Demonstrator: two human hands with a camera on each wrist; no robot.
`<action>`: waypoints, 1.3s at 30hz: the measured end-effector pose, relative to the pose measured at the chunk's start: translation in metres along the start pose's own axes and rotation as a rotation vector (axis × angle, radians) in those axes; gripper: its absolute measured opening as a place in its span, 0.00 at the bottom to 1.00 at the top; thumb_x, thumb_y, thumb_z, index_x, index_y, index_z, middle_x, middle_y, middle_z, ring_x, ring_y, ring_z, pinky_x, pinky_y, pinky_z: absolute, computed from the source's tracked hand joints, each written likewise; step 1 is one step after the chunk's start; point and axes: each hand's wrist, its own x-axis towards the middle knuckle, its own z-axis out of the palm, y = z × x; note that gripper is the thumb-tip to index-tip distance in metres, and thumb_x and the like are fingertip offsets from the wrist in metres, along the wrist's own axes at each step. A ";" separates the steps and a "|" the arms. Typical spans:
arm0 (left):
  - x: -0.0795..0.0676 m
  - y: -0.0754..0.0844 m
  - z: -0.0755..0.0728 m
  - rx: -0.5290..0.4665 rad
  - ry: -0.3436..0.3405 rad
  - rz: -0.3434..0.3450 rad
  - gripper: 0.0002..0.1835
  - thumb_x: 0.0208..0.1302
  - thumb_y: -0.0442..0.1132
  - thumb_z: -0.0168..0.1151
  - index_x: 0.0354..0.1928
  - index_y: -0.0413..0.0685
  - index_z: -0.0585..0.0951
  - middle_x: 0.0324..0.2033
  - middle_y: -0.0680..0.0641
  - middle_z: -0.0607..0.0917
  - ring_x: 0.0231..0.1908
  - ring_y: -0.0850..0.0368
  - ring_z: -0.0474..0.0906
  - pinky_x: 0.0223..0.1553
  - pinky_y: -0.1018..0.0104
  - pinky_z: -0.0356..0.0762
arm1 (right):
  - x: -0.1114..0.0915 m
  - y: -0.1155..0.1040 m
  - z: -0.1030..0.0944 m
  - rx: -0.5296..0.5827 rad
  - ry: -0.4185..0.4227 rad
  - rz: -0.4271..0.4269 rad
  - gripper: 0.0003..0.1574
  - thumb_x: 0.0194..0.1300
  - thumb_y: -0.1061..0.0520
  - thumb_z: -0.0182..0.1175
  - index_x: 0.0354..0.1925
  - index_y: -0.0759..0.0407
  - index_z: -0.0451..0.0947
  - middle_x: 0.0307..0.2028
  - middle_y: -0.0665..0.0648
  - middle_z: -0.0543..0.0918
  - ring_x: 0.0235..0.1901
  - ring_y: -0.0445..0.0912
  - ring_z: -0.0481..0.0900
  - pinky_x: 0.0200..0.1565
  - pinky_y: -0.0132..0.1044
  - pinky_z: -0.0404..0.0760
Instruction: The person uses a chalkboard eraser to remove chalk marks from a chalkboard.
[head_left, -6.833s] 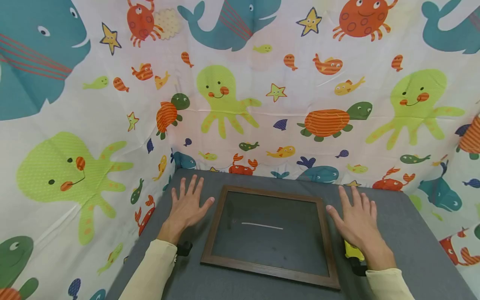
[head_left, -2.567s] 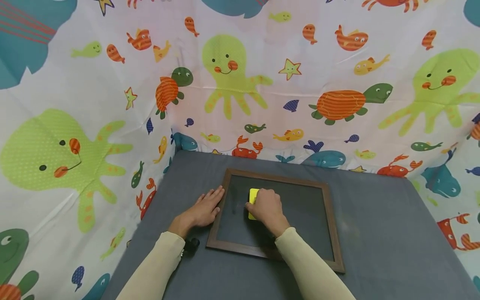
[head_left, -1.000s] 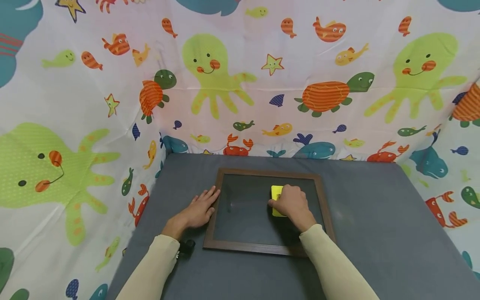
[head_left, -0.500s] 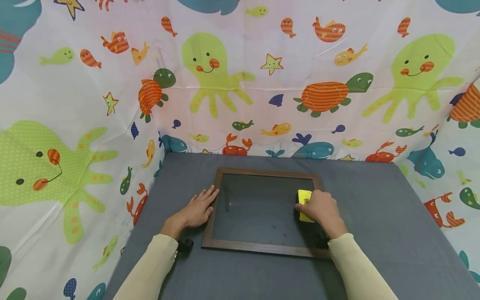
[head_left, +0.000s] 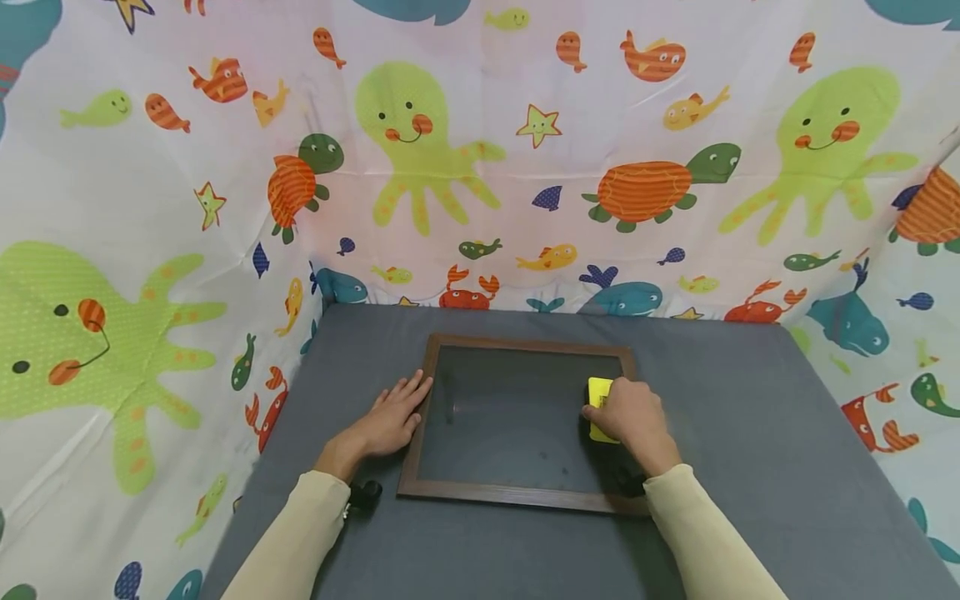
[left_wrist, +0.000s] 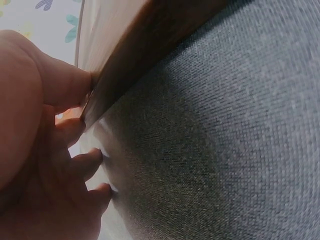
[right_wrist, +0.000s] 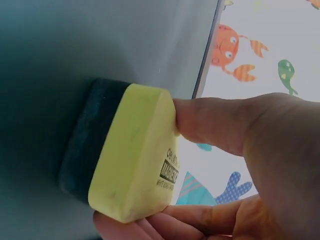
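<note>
A dark blackboard (head_left: 502,417) in a brown wooden frame (head_left: 510,494) lies on the grey cloth. My right hand (head_left: 637,417) grips a yellow board eraser (head_left: 597,396) near the board's right side. In the right wrist view, thumb and fingers pinch the eraser's (right_wrist: 130,155) yellow body from opposite sides, with its dark felt against the board. My left hand (head_left: 386,422) rests at the frame's left side, fingers extended and fingertips at the wood. The left wrist view shows the thumb (left_wrist: 67,85) at the frame's side edge and the other fingers along the cloth.
The table covered in grey cloth (head_left: 750,467) surrounds the board. A white curtain (head_left: 480,83) printed with sea animals encloses the back and both sides. Faint dark specks (head_left: 555,462) show on the lower right of the board.
My right hand picked up the eraser from beside the board, and it moved rightward across the surface. The white line on the board is gone. My left hand came down to the frame's left side.
</note>
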 end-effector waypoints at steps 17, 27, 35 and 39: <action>0.003 -0.003 0.001 -0.038 0.024 0.015 0.38 0.85 0.35 0.52 0.89 0.46 0.52 0.89 0.38 0.46 0.87 0.29 0.41 0.82 0.24 0.38 | 0.011 -0.089 0.029 0.010 0.029 -0.086 0.34 0.65 0.39 0.77 0.46 0.69 0.82 0.30 0.61 0.83 0.28 0.53 0.82 0.35 0.49 0.89; 0.002 0.006 0.000 0.003 0.007 -0.025 0.37 0.85 0.35 0.52 0.89 0.45 0.53 0.89 0.38 0.47 0.87 0.31 0.43 0.83 0.27 0.40 | 0.012 -0.145 0.048 0.024 -0.014 -0.117 0.33 0.65 0.36 0.77 0.45 0.64 0.83 0.31 0.58 0.82 0.27 0.52 0.82 0.34 0.47 0.89; 0.002 0.006 0.001 0.010 0.020 -0.029 0.37 0.85 0.36 0.52 0.89 0.45 0.54 0.89 0.38 0.48 0.87 0.31 0.44 0.83 0.26 0.42 | 0.009 -0.173 0.056 0.030 -0.030 -0.172 0.36 0.63 0.34 0.79 0.48 0.64 0.86 0.32 0.57 0.83 0.28 0.51 0.82 0.34 0.46 0.89; 0.001 0.005 0.000 0.014 0.021 -0.029 0.37 0.85 0.36 0.53 0.89 0.47 0.54 0.89 0.40 0.48 0.87 0.32 0.44 0.83 0.27 0.42 | 0.008 -0.175 0.055 0.033 -0.025 -0.157 0.36 0.62 0.33 0.79 0.48 0.63 0.86 0.31 0.56 0.82 0.28 0.50 0.82 0.34 0.45 0.89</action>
